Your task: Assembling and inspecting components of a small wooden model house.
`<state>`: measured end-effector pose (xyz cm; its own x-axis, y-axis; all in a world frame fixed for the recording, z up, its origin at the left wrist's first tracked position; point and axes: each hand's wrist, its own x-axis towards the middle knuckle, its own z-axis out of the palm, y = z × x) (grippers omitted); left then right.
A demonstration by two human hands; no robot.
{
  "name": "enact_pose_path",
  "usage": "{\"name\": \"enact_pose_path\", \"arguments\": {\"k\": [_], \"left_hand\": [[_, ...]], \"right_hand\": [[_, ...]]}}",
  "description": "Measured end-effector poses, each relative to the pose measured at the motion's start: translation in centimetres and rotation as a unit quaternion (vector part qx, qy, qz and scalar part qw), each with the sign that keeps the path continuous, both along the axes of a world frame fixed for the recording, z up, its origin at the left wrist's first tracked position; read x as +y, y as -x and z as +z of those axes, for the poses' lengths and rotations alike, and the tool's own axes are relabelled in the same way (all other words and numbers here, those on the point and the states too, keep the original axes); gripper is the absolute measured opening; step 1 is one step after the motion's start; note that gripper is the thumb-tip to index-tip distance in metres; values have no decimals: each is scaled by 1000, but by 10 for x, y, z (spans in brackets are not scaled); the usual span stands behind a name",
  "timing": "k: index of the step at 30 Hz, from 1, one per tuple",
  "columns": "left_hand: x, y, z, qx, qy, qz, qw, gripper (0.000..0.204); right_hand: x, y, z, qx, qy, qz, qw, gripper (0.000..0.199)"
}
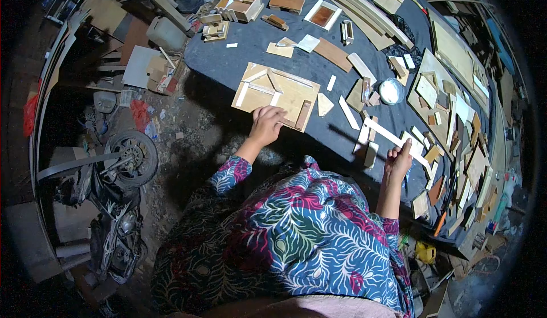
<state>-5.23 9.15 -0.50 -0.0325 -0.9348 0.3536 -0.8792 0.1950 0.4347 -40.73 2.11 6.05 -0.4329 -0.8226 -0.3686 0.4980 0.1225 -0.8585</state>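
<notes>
Head view: two hands at a dark table [250, 50].
Left hand [266, 125] lies fingers-flat on a plywood board [288, 93]; right of the board, right hand [399, 159] pinches a white strip [393, 139].

A dark-covered bench [268, 39] is standing over a dusty dirt floor [188, 141], with a motorcycle [114, 192] leaning off its left edge.

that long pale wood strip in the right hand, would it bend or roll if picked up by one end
The long pale strip looks flat and thin, so it probably flexes slightly yet stays fairly stiff. Its flat faces make rolling unlikely. The right hand grips it near one end, suggesting it is light.
</notes>
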Motion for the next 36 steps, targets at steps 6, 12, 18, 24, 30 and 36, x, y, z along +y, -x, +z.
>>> {"name": "enact_pose_path", "arguments": {"k": [6,12,18,24,30,36], "left_hand": [[16,9,-54,426,-1,338,839,47],[5,17,-65,772,-205,344,493,59],[-13,27,-39,737,-199,390,515,39],[-14,27,-50,745,-176,388,514,35],[-13,26,-52,744,-176,382,520,33],[-12,24,-54,756,-171,359,520,32]], "right_hand": [[-3,7,-7,-23,-18,-27,999,22],[-6,-1,-3,-24,-31,-17,999,21],[-4,-2,-7,-33,-11,0,999,21],[-1,1,-5,-24,-24,-25,999,24],[1,0,-3,-25,-26,-30,999,26],[1,4,-9,-39,-19,-11,999,22]]}}
